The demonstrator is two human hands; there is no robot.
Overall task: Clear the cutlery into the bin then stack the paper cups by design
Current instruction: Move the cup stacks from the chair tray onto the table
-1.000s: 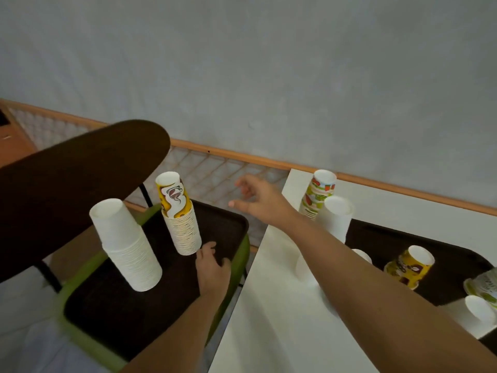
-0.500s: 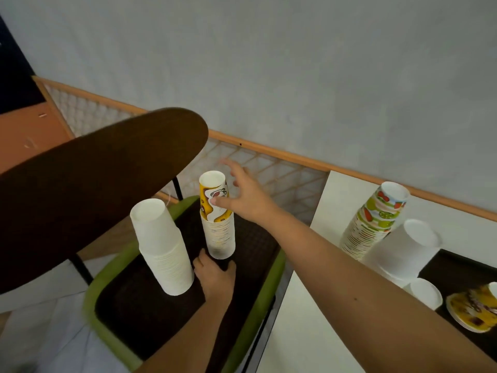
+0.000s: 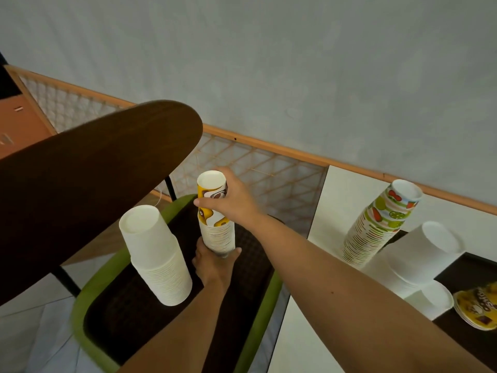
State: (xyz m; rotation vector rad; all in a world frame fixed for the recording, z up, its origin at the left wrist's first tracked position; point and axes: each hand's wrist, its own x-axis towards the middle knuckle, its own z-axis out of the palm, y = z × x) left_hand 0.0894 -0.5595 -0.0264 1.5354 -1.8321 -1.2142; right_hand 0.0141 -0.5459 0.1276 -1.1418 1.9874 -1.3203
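Stacking step: judged to be the cup-sorting half of the task; no cutlery or bin is in view.
Task item: yellow-printed stack [image 3: 216,227] of nested paper cups, mouths down, over the green-rimmed tray [image 3: 88,289]; whether its base rests on the tray floor or is just lifted cannot be told.
Long axis: near upright, with the top leaning slightly left.
Right hand [image 3: 236,204]: curled round the uppermost cups, thumb across the near face and fingers behind.
Left hand [image 3: 213,267]: wrapped about the base, thumb on one side and fingers on the other.
Governing relation: both hands hold the one stack at opposite ends of its axis, right above and left below, so any lift or straightening runs along that axis.
Neighbour: plain white stack [image 3: 156,254], on the same tray, just beside to the left and not touching.
Table [image 3: 347,195]: to the right, carrying the fruit-printed stack [image 3: 382,224] and a second white stack [image 3: 422,254].
Matching stock: yellow-printed cup on its side [image 3: 476,310], at the far right edge, well apart from the yellow-printed stack and nearer the right hand.
Overhang: brown chair back [image 3: 94,184], above and left of the tray.
Risk, as judged: a tall, narrow column could topple if either end is let go while it is tilted.
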